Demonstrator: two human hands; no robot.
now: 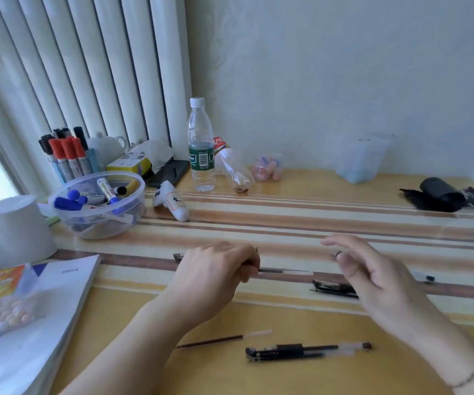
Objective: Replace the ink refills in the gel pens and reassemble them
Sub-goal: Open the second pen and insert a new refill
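While my left hand (pixel 215 269) pinches the refill (pixel 284 271) low over the surface (pixel 287 215), right hand (pixel 372 277) loose, holding nothing; thin refill could bend or slip if rushed

A striped yellow table (pixel 301 212) carries a marker bowl (pixel 98 205) and paper stack (pixel 41 323) at its left edge, a water bottle (pixel 200 146) by the back edge, and a pen (pixel 307 350) and refill (pixel 224 340) near the front edge.
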